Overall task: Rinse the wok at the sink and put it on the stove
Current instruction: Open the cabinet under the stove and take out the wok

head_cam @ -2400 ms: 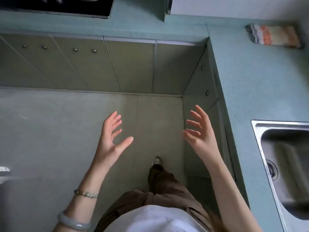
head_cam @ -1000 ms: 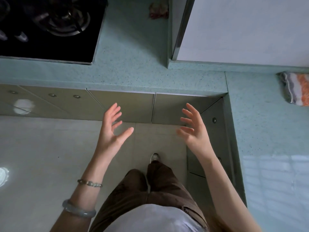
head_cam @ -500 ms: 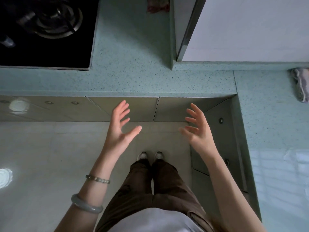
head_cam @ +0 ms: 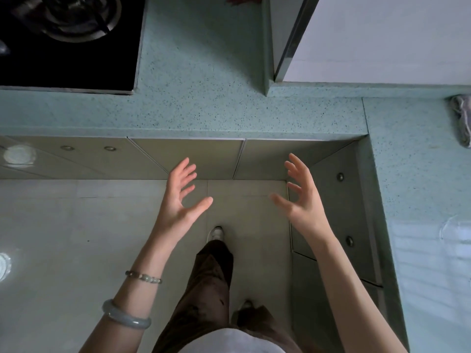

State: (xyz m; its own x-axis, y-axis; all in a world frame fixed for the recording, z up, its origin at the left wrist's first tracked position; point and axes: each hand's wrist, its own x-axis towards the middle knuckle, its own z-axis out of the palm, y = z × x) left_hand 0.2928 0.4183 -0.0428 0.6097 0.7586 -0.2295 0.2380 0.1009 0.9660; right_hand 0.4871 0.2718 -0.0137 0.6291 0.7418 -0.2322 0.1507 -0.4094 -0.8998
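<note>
The black glass stove (head_cam: 68, 64) fills the top left corner, with one round burner (head_cam: 74, 19) showing at the upper edge. No wok and no sink are in view. My left hand (head_cam: 178, 202) and my right hand (head_cam: 303, 200) are held out in front of me over the floor, palms facing each other, fingers spread, holding nothing. Both hang below the counter's front edge, to the right of the stove.
A speckled teal countertop (head_cam: 204, 108) runs along the top and turns down the right side. Grey cabinet doors (head_cam: 186, 156) sit under it. A white cabinet or appliance (head_cam: 382, 36) stands at the top right. A folded cloth (head_cam: 462, 118) lies at the right edge. The tiled floor (head_cam: 63, 238) spreads out to my left.
The view has swung from the sink corner toward the stove, which now fills more of the top left. The cloth slid to the right edge. One foot has stepped forward. Both hands stay spread.
</note>
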